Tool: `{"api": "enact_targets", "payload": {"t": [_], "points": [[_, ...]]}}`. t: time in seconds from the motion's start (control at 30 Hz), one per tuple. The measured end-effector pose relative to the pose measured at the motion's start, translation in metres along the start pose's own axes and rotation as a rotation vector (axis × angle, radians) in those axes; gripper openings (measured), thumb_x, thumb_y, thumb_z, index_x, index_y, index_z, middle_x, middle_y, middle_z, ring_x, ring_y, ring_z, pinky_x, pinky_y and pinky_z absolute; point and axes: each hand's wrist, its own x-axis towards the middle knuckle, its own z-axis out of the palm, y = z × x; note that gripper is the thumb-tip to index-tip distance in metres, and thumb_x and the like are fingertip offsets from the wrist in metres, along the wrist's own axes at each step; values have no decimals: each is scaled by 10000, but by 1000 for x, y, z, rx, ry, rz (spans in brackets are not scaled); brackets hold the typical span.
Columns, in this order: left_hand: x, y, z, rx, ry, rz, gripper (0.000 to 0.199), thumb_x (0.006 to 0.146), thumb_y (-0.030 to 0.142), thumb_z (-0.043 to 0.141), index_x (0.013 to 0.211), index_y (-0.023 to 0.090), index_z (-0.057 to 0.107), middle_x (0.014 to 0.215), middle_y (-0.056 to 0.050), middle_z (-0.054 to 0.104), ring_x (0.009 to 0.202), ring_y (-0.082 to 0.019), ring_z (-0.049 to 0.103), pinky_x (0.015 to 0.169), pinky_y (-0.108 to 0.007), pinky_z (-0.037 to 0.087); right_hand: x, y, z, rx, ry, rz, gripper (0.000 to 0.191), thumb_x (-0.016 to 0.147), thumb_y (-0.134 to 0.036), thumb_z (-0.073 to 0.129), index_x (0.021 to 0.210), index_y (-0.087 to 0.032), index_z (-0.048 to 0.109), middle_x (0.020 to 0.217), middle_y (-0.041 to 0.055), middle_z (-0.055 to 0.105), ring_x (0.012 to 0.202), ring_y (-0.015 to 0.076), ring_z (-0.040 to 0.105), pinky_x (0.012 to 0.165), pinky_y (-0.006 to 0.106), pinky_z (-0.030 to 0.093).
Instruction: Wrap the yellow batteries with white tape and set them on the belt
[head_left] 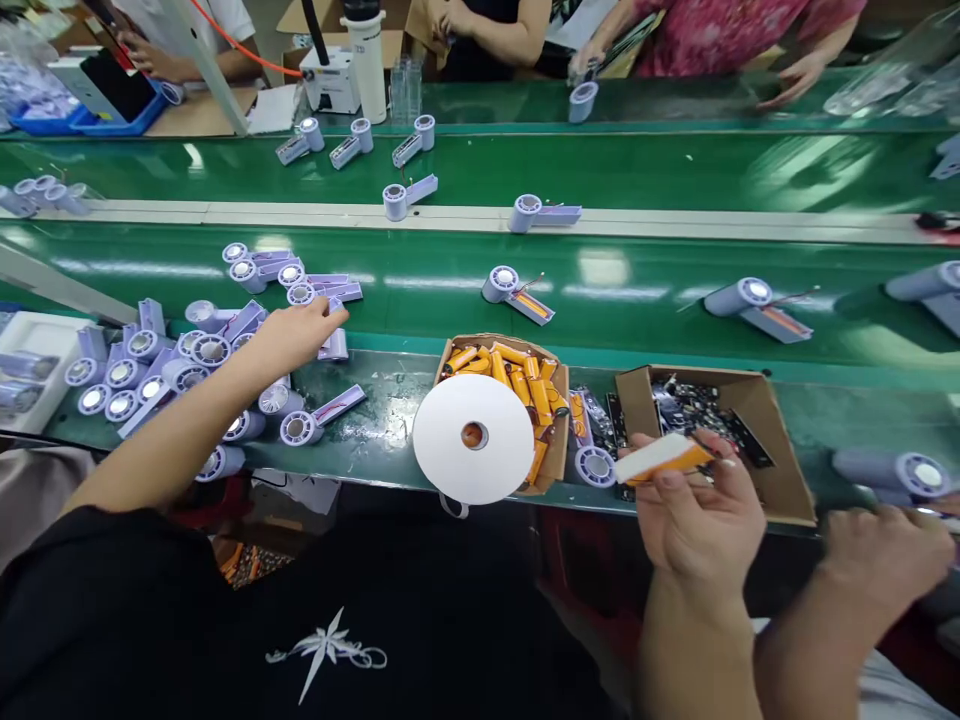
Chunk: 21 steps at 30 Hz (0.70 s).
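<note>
My left hand (300, 335) reaches over the purple fan parts at the left, its fingers bent down on a purple housing (335, 318) at the belt's near edge. Between the fingers and thumb of my right hand (701, 510) is an orange battery with a white strip (664, 458), raised in front of a carton of small black parts (787, 465). A white tape roll (472, 438) lies against a carton of orange batteries (534, 385). Just left of my right hand, a purple fan part (595, 466) rests on the bench.
Purple fan housings (210, 350) are heaped at the left. More stand on the green belt (420, 290), one with an orange battery in its handle (532, 306). At the right edge is another person's hand (889, 550). People sit across the belt.
</note>
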Motion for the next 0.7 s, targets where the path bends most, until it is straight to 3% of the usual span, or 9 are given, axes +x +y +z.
{"api": "enact_targets", "payload": {"t": [0.1, 0.2, 0.23, 0.3, 0.37, 0.43, 0.53, 0.7], "points": [[53, 18, -24, -11, -15, 242, 475, 947, 83, 543, 1374, 246, 674, 1465, -183, 600, 1135, -308, 714, 950, -456, 566, 2, 7, 8, 10, -40, 13, 542, 659, -340, 1034, 1142, -322, 791, 1089, 14, 835, 865, 285, 859, 855, 543, 739], [106, 42, -25, -32, -4, 475, 476, 973, 119, 600, 1421, 274, 653, 1608, -139, 542, 1359, -323, 608, 1062, -443, 524, -1, 14, 12, 37, -68, 41, 561, 669, -369, 1039, 1167, -300, 790, 951, 28, 848, 864, 303, 865, 809, 511, 743], [118, 48, -19, -52, 21, 476, 514, 976, 165, 645, 1479, 269, 613, 1644, -142, 520, 1408, -334, 572, 1094, -442, 507, -3, 16, 10, 45, -65, 48, 560, 674, -362, 1039, 1171, -295, 789, 940, 29, 852, 865, 304, 866, 818, 513, 741], [132, 49, -1, -112, 76, 329, 606, 1001, 293, 683, 1577, 204, 519, 1654, -187, 518, 1426, -354, 556, 1122, -441, 486, -10, 19, 1, 53, -61, 64, 554, 683, -338, 1039, 1173, -291, 785, 961, 28, 863, 841, 301, 867, 858, 545, 734], [136, 41, 18, -172, 83, 107, 597, 1074, 396, 579, 1594, 119, 486, 1589, -231, 580, 1371, -362, 603, 1099, -440, 494, -16, 20, -12, 47, -75, 98, 552, 702, -338, 1034, 1188, -286, 778, 963, 32, 869, 808, 302, 866, 891, 578, 724], [138, 33, 31, -203, 68, -3, 568, 1120, 428, 466, 1583, 103, 508, 1529, -222, 638, 1331, -358, 642, 1078, -434, 503, -17, 19, -19, 37, -87, 114, 542, 718, -353, 1033, 1187, -277, 772, 948, 32, 867, 800, 298, 867, 902, 572, 723], [147, 34, 30, -145, 66, 143, 550, 1076, 432, 558, 1569, 189, 575, 1535, -165, 639, 1312, -344, 665, 1065, -408, 512, -3, 12, -9, 37, -67, 54, 518, 703, -321, 1047, 1135, -272, 765, 1031, 7, 862, 845, 277, 873, 890, 498, 737], [165, 61, 3, 66, -13, 413, 404, 936, 326, 749, 1334, 269, 782, 1535, -126, 643, 1179, -315, 718, 935, -360, 535, 29, -2, 47, -32, -124, -130, 516, 693, -277, 1046, 1131, -235, 777, 1017, 12, 871, 899, 280, 876, 747, 340, 744]]}}
